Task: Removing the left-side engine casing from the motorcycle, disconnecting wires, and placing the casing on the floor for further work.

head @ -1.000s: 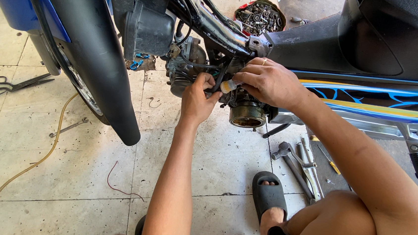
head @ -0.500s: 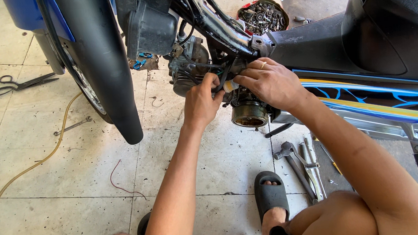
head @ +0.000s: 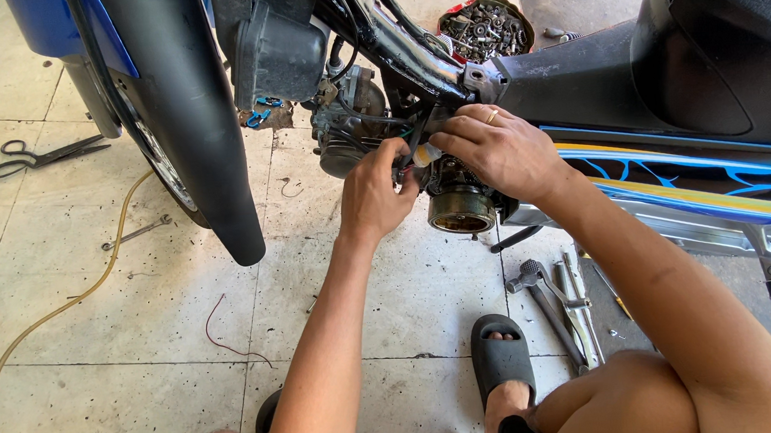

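A blue and black motorbike stands over a tiled floor, its engine exposed under the black frame. My left hand is closed around dark cables and a small part beside the engine. My right hand, with a ring on one finger, pinches a small pale cylindrical connector between both hands. Just below the hands sits a round open engine housing. What the fingers touch behind the cables is hidden.
The front wheel and black mudguard stand at left. Scissors, a thin tool, a yellow hose and a red wire lie on the floor. Wrenches lie by my sandalled foot. A container of bolts sits beyond the frame.
Both hands stay on the cables and connector by the engine with only small finger shifts. The view has drifted slightly.
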